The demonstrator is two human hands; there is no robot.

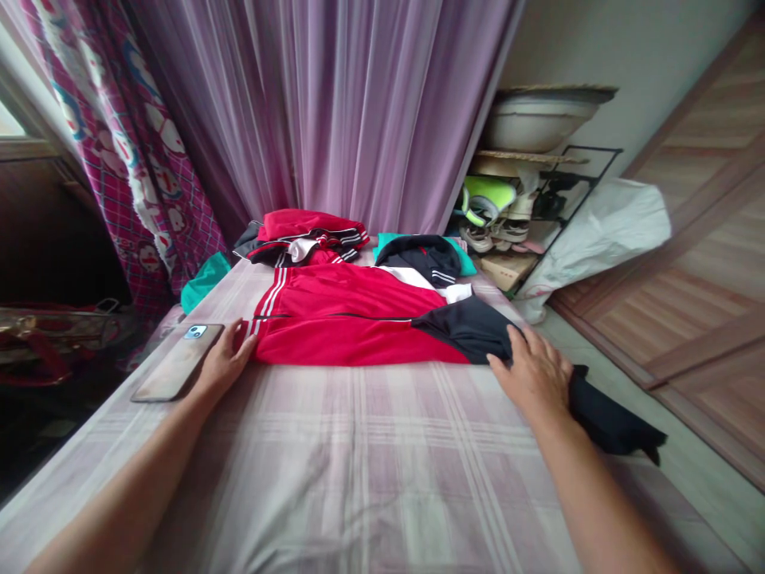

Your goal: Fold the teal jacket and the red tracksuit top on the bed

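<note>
A red and black track jacket [358, 339] lies sideways on the bed, its white-striped hem to the left and its black shoulder to the right. A dark zip line runs along the red part. My left hand [224, 360] rests at the hem's near corner, thumb and fingers apart. My right hand [534, 371] lies with spread fingers on the black sleeve [615, 414], which stretches out past it towards the bed's right edge. Beside my left hand, a phone [173, 363] lies face down, partly covered by the hand.
Behind the jacket sit a red and black clothes pile [316, 231] and dark and teal folded clothes [418, 259]. Teal cloth [204, 281] lies at the left edge. Purple curtains [358, 104] hang behind. A shoe rack [589, 191] and white bag [603, 239] stand right.
</note>
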